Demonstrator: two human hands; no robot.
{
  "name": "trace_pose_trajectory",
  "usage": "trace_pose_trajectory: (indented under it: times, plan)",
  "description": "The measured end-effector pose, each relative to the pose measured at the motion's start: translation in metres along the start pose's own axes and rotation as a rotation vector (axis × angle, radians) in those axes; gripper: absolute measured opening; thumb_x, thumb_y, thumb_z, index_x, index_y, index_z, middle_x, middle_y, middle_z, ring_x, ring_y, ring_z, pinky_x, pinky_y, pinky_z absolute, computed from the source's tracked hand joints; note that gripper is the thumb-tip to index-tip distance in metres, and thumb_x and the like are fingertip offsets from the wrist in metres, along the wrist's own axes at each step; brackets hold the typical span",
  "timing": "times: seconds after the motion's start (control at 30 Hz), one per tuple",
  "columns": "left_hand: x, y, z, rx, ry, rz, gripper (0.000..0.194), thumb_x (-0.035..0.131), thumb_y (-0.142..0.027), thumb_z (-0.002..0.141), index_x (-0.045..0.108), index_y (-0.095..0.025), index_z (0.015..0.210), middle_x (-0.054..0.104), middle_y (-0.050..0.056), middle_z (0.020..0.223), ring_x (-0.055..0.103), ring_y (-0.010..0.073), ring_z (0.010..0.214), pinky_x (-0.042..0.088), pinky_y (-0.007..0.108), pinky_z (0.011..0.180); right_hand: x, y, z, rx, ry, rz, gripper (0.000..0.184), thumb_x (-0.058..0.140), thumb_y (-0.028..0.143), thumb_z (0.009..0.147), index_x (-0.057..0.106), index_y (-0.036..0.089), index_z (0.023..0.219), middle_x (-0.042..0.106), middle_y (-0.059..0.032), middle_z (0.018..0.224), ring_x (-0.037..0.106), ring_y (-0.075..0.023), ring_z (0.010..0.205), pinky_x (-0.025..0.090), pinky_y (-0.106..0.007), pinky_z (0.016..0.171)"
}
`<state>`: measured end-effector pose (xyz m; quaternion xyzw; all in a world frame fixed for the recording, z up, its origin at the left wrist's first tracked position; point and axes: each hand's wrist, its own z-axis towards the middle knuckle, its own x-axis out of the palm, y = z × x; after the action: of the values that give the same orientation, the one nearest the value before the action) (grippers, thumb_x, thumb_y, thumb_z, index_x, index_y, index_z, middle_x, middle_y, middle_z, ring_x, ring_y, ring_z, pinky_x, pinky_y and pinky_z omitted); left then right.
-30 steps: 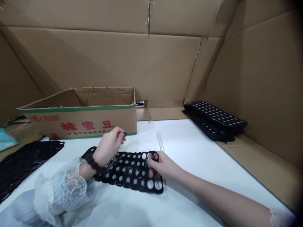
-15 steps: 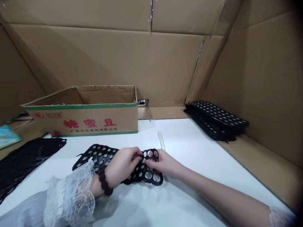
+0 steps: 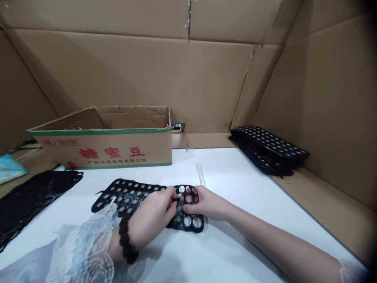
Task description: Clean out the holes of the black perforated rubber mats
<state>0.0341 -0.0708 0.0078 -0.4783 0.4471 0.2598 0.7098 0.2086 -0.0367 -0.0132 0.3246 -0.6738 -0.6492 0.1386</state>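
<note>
A black sheet full of round holes (image 3: 127, 199) lies on the white table, its right end lifted a little between my hands. My left hand (image 3: 157, 212), with a dark beaded band at the wrist, pinches the sheet or a small black piece of it near the middle of that end. My right hand (image 3: 206, 202) grips the right edge, thumb on top and fingers showing through the holes from beneath. What exactly lies between the left fingertips is too small to tell. Just beyond my right hand lies a clear, slim plastic piece (image 3: 200, 173).
An open cardboard box (image 3: 103, 147) with red lettering stands at the back left. Black netted sheets (image 3: 35, 200) lie at the left, beside a blue-green packet (image 3: 11, 169). A stack of perforated black sheets (image 3: 269, 149) leans at the right. Cardboard walls (image 3: 218, 82) enclose the table.
My left hand has shifted slightly left and down, away from the right thumb. A small pale spot at the right fingertips no longer shows. The right hand still holds the sheet's edge.
</note>
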Motion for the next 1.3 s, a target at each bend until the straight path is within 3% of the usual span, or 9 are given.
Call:
trace_pose_trajectory:
  times: [0.13, 0.37, 0.53, 0.67, 0.8, 0.93, 1.1, 1.2, 1.3]
  plan:
    - [0.005, -0.002, -0.004, 0.007, 0.014, -0.017, 0.009, 0.036, -0.018, 0.079, 0.045, -0.019, 0.079, 0.057, 0.002, 0.075, 0.053, 0.0157, 0.066, 0.037, 0.025, 0.059, 0.0, 0.001, -0.001, 0.057, 0.068, -0.005, 0.007, 0.054, 0.019, 0.066, 0.051, 0.013, 0.067, 0.045, 0.0051, 0.053, 0.039, -0.0042, 0.045, 0.034, -0.017, 0.043]
    - [0.003, -0.002, -0.004, -0.029, 0.085, -0.226, 0.008, 0.039, -0.023, 0.079, 0.045, -0.019, 0.076, 0.055, -0.002, 0.063, 0.05, 0.0116, 0.055, 0.036, 0.021, 0.052, 0.007, 0.005, -0.002, 0.088, -0.007, 0.023, 0.016, 0.054, 0.029, 0.071, 0.052, 0.013, 0.071, 0.051, 0.0021, 0.056, 0.049, -0.008, 0.052, 0.035, -0.017, 0.042]
    - [0.005, 0.002, -0.002, -0.063, 0.147, -0.247, 0.015, 0.047, -0.034, 0.075, 0.045, -0.019, 0.075, 0.055, -0.002, 0.061, 0.051, 0.0118, 0.054, 0.036, 0.021, 0.049, 0.009, 0.004, 0.0, 0.069, -0.006, 0.13, 0.013, 0.056, 0.024, 0.069, 0.048, 0.015, 0.072, 0.048, 0.004, 0.056, 0.048, -0.0071, 0.05, 0.036, -0.018, 0.045]
    - [0.004, 0.005, 0.0, -0.066, 0.175, -0.261, 0.011, 0.049, -0.029, 0.071, 0.045, -0.019, 0.075, 0.055, -0.003, 0.061, 0.052, 0.0115, 0.055, 0.037, 0.02, 0.049, 0.011, 0.003, 0.001, 0.038, -0.007, 0.188, 0.011, 0.055, 0.018, 0.068, 0.046, 0.015, 0.074, 0.046, 0.0051, 0.058, 0.046, -0.0061, 0.05, 0.039, -0.02, 0.051]
    - [0.001, 0.007, 0.004, -0.046, 0.193, -0.274, 0.005, 0.045, -0.021, 0.068, 0.047, -0.018, 0.07, 0.056, -0.002, 0.061, 0.051, 0.0108, 0.054, 0.037, 0.019, 0.048, 0.015, -0.001, 0.001, 0.044, -0.042, 0.089, 0.014, 0.054, 0.017, 0.066, 0.044, 0.016, 0.075, 0.043, 0.0053, 0.059, 0.041, -0.0054, 0.049, 0.034, -0.018, 0.045]
    - [0.0, 0.009, 0.01, -0.064, 0.213, -0.304, 0.008, 0.043, -0.018, 0.065, 0.05, -0.016, 0.069, 0.056, -0.001, 0.06, 0.051, 0.011, 0.055, 0.037, 0.019, 0.048, 0.018, -0.004, -0.001, 0.0, -0.122, -0.046, 0.015, 0.052, 0.016, 0.067, 0.043, 0.016, 0.08, 0.046, 0.0032, 0.068, 0.044, -0.0074, 0.059, 0.037, -0.02, 0.051]
    - [-0.001, 0.019, 0.019, -0.194, 0.336, -0.522, 0.011, 0.043, -0.016, 0.062, 0.048, -0.015, 0.072, 0.056, -0.003, 0.053, 0.054, 0.0114, 0.049, 0.04, 0.02, 0.045, 0.016, 0.002, -0.003, 0.017, -0.072, -0.05, 0.017, 0.049, 0.015, 0.069, 0.041, 0.016, 0.083, 0.048, 0.0022, 0.072, 0.048, -0.0091, 0.066, 0.04, -0.022, 0.058]
    - [-0.003, 0.026, 0.024, -0.293, 0.401, -0.684, 0.01, 0.043, -0.016, 0.062, 0.045, -0.015, 0.072, 0.059, -0.001, 0.055, 0.057, 0.0128, 0.05, 0.045, 0.023, 0.05, 0.014, 0.005, -0.003, 0.067, -0.082, -0.05, 0.016, 0.049, 0.015, 0.069, 0.04, 0.017, 0.083, 0.045, 0.0039, 0.066, 0.045, -0.0073, 0.058, 0.038, -0.02, 0.052]
    - [-0.006, 0.029, 0.026, -0.305, 0.375, -0.713, 0.01, 0.043, -0.017, 0.064, 0.044, -0.015, 0.073, 0.059, -0.001, 0.057, 0.057, 0.0122, 0.05, 0.046, 0.024, 0.051, 0.013, 0.006, -0.003, 0.09, -0.086, 0.007, 0.016, 0.049, 0.015, 0.07, 0.038, 0.017, 0.082, 0.044, 0.0057, 0.062, 0.043, -0.0054, 0.049, 0.035, -0.018, 0.044]
